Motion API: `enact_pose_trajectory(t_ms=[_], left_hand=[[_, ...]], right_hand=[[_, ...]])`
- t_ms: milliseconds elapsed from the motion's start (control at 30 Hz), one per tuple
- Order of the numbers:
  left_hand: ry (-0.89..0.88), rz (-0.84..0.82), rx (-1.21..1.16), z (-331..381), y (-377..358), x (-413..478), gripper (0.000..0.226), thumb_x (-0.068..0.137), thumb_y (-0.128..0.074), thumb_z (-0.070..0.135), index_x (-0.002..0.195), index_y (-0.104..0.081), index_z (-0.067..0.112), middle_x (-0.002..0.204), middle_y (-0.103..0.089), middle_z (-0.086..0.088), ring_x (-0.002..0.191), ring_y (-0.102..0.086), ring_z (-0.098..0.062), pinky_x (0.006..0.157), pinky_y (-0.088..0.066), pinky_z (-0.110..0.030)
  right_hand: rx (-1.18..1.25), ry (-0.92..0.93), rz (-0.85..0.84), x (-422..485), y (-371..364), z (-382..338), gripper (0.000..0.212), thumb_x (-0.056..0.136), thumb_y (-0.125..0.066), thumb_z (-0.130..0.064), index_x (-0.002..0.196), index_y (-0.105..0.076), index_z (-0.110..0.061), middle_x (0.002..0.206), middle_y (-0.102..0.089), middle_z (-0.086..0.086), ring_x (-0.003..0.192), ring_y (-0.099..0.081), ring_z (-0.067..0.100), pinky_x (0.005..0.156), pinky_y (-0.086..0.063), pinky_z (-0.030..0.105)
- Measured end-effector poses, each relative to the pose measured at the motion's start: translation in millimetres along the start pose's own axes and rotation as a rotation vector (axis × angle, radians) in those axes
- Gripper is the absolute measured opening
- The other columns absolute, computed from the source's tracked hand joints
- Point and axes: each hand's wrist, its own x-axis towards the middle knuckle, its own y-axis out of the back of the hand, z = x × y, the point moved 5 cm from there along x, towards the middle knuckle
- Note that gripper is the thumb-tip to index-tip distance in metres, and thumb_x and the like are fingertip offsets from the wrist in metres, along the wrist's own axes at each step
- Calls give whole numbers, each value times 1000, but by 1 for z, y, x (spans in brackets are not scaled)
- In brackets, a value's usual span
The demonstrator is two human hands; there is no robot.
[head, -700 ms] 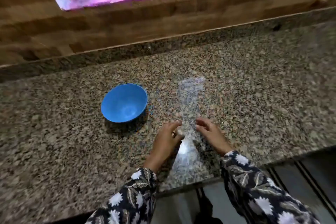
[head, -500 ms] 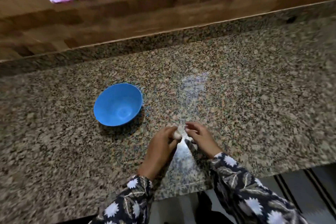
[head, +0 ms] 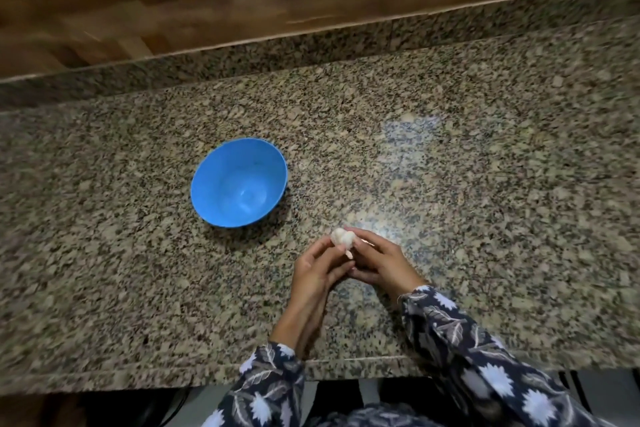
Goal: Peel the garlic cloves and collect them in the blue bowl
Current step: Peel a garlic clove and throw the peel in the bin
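A blue bowl (head: 239, 182) stands on the speckled granite counter (head: 485, 218), with nothing visible inside it. To its lower right, my left hand (head: 317, 270) and my right hand (head: 377, 258) meet just above the counter. Between their fingertips sits a small white garlic bulb (head: 343, 237), held by both hands. The fingers of both hands curl around it, and a pale strip hangs beneath the bulb. Patterned dark sleeves cover both forearms.
A wooden wall (head: 242, 0) rises behind the counter's raised granite back strip (head: 311, 45). The counter's front edge (head: 138, 381) runs along the bottom, with dark floor below it. A bright window reflection lies on the granite to the right of the bowl.
Both hands have come together and lifted the garlic bulb off the counter. The camera has tilted down and nearer, so the window has left the view.
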Motion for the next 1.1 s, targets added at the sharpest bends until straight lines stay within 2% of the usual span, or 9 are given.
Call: enact_pose_trajectory(t_ms=[167, 300, 367, 433, 533, 633, 733, 867, 1100], left_hand=[[-18, -58, 153, 20, 7, 4, 34, 84, -59, -8, 113, -61, 10, 97, -71, -12, 80, -69, -17, 69, -58, -25], [-172, -41, 413, 35, 15, 10, 27, 81, -68, 4, 109, -68, 7, 90, -73, 6, 85, -69, -8, 72, -55, -23], [-209, -57, 467, 40, 17, 10, 23, 81, -69, 5, 103, -71, 10, 93, -73, 7, 89, -69, -9, 77, -55, -23], [-208, -81, 447, 42, 18, 10, 20, 82, -67, 0, 99, -71, 10, 92, -73, 3, 84, -70, -9, 70, -55, -21], [-240, -97, 491, 43, 19, 11, 19, 80, -67, -3, 98, -71, 2, 94, -72, -3, 80, -69, -7, 66, -53, -17], [-323, -88, 614, 44, 21, 9, 14, 78, -70, -2, 91, -73, 3, 90, -72, -4, 77, -68, -4, 67, -51, -15], [-377, -86, 733, 41, 20, 9, 14, 78, -71, 1, 91, -73, 7, 85, -72, 1, 76, -67, -5, 66, -51, -14], [-315, -170, 788, 36, 19, 11, 24, 76, -75, 6, 99, -69, 9, 90, -71, 1, 84, -67, -9, 66, -52, -14], [-150, -296, 751, 36, 19, 23, 22, 73, -74, -2, 92, -66, -1, 90, -69, -21, 74, -67, -19, 59, -55, -23]], right_hand=[[75, 77, 98, -3, -10, -4, 18, 87, -55, 0, 103, -61, -6, 84, -69, 4, 67, -67, 9, 62, -56, 21], [-20, 202, 197, -6, -14, -9, 22, 77, -66, 5, 98, -66, -3, 91, -70, 11, 82, -66, 23, 79, -55, 40], [-53, 210, 208, -9, -15, -9, 27, 75, -69, 2, 101, -66, -4, 97, -68, 14, 86, -65, 24, 85, -53, 44], [-72, 201, 179, -9, -17, -7, 32, 77, -68, 0, 108, -65, -7, 99, -68, 12, 84, -65, 19, 86, -53, 40], [-63, 154, 118, -8, -17, -1, 28, 81, -64, -3, 105, -66, -16, 103, -69, 4, 88, -64, 13, 85, -52, 32], [-1, 86, 123, -8, -13, 8, 30, 80, -63, 1, 109, -64, -10, 86, -72, 0, 78, -67, 11, 77, -55, 27], [61, 78, 188, -9, -10, 14, 31, 76, -65, 6, 104, -65, -8, 91, -70, 6, 72, -69, 12, 69, -57, 25], [161, 45, 186, -11, -8, 14, 32, 75, -63, 12, 101, -64, -6, 94, -69, 9, 71, -70, 15, 65, -58, 24], [148, -41, 116, -14, -10, 11, 33, 75, -61, 13, 106, -60, 3, 92, -68, 9, 66, -69, 12, 58, -56, 20]])
